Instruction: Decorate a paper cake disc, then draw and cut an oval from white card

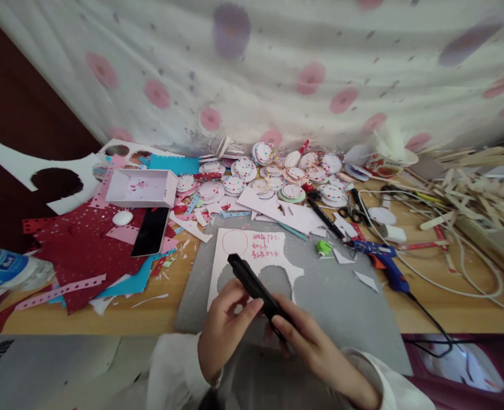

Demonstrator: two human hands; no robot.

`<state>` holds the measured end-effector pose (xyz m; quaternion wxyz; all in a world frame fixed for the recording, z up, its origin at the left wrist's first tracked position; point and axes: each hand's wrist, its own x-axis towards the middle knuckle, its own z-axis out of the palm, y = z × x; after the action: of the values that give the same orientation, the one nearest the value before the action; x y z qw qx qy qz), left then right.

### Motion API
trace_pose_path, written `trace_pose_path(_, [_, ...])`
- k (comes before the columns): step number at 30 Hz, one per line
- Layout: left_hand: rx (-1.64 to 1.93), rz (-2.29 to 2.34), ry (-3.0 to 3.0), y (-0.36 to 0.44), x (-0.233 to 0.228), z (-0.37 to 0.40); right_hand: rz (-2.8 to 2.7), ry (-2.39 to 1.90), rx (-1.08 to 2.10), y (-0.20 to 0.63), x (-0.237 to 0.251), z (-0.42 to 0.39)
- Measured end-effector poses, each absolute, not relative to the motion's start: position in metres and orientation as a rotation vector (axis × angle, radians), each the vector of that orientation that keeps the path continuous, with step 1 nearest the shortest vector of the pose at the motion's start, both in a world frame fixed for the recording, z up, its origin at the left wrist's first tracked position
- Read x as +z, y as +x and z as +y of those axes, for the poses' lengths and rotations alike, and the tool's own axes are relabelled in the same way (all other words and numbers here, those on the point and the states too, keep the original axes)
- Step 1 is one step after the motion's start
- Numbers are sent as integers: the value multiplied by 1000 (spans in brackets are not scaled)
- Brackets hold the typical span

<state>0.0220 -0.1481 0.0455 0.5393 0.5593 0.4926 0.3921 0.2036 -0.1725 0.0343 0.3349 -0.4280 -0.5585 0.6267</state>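
My left hand pinches the upper part of a long black tool between thumb and fingers. Lower down, my right hand is closed around its near end. The tool slants up to the left; whether it is a thick marker or a utility knife I cannot make out. Beneath it, a white card with a red drawn circle, red handwriting and round cut-outs lies on a grey mat. My hands cover the near part of the card.
Stacks of dotted paper discs line the back. At left are a white box, a phone, red glitter paper and a bottle. A blue glue gun, scissors, cables and wooden sticks lie at right.
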Motion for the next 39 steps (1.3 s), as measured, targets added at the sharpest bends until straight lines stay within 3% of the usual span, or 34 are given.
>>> trace_pose_path(8, [841, 1197, 2043, -7, 28, -150, -1112, -1558, 1416, 253, 23, -177])
trace_pose_path(14, [525, 980, 2407, -5, 3, -148, -802, -1835, 1147, 283, 14, -170])
trace_pose_path(19, [443, 952, 2441, 7, -5, -157, -774, -1702, 1003, 296, 22, -159])
trace_pose_path(30, [491, 855, 2637, 14, -3, -151, -855, -1170, 1132, 314, 59, -125])
trace_pose_path(35, [517, 823, 2699, 18, 0, -145, -832, -1358, 823, 307, 58, -116])
trace_pose_path(39, [452, 809, 2701, 16, 21, -135, -798, -1325, 937, 306, 58, -111])
